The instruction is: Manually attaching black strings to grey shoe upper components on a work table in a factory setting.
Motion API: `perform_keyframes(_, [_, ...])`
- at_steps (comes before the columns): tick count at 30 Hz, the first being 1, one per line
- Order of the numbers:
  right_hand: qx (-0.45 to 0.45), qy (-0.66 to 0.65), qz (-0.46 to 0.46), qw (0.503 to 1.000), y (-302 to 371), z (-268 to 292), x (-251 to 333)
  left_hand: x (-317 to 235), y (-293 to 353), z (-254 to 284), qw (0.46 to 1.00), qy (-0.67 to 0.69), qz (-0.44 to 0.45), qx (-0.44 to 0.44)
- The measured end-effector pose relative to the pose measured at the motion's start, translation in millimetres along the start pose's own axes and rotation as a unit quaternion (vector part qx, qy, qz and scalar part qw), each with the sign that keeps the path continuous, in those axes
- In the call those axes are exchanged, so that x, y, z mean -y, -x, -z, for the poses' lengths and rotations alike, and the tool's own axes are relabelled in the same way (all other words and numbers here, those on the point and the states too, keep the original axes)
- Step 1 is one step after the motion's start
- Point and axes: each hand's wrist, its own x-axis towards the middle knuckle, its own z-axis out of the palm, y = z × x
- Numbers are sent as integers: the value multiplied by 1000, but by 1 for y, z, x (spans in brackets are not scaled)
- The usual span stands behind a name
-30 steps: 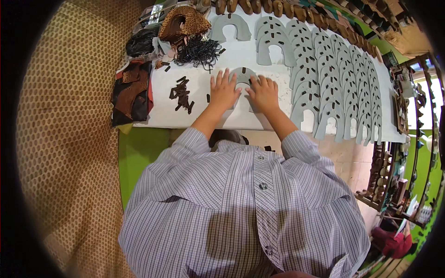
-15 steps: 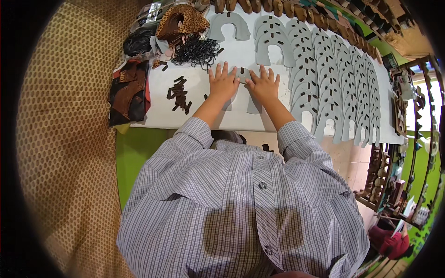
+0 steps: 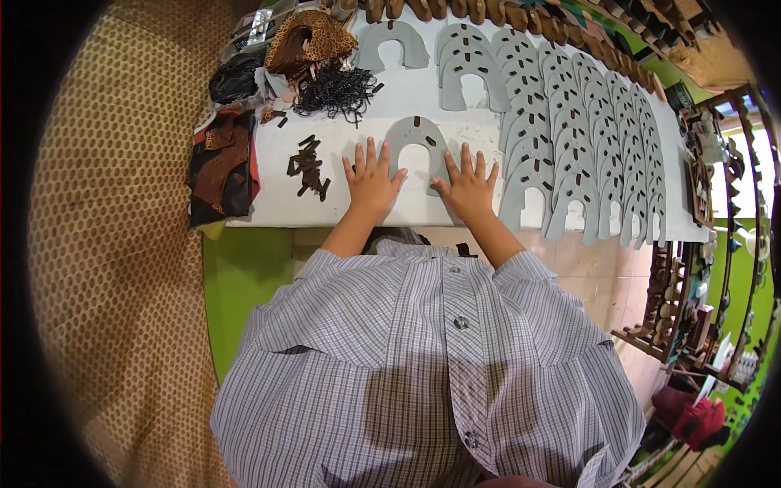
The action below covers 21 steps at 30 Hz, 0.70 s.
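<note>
Grey U-shaped piece (image 3: 416, 137) lies on the tabletop (image 3: 333, 134) between left grip (image 3: 373, 185) and right grip (image 3: 469, 189), both spread flat, palms down; loose brown strips (image 3: 307, 167) lie left of the left grip, overlapping grey pieces (image 3: 565, 142) right of the right one

Counts: two bare hands, one left hand (image 3: 370, 184), one right hand (image 3: 469, 190). Two single flat grey U-shaped pieces (image 3: 416, 133). Overlapping columns of same (image 3: 530, 148): one short, five long; piece total unclear, overlap hides edges. One heap of small dark-brown strips (image 3: 307, 168).
</note>
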Motion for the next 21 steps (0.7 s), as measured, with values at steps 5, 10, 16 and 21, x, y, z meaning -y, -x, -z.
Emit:
perform_keyframes(5, [-2, -7, -3, 1000, 28, 5, -4, 10, 28, -3, 1000, -7, -5, 4])
perform_keyframes(10, [1, 10, 0, 1000, 41, 12, -4, 15, 44, -1, 999, -22, -21, -11])
perform_keyframes(16, [-71, -15, 58, 996, 6, 6, 9, -1, 9, 7, 995, 13, -87, -43])
perform_keyframes(21, [6, -67, 69, 995, -20, -12, 31, -8, -19, -12, 994, 9, -112, -8])
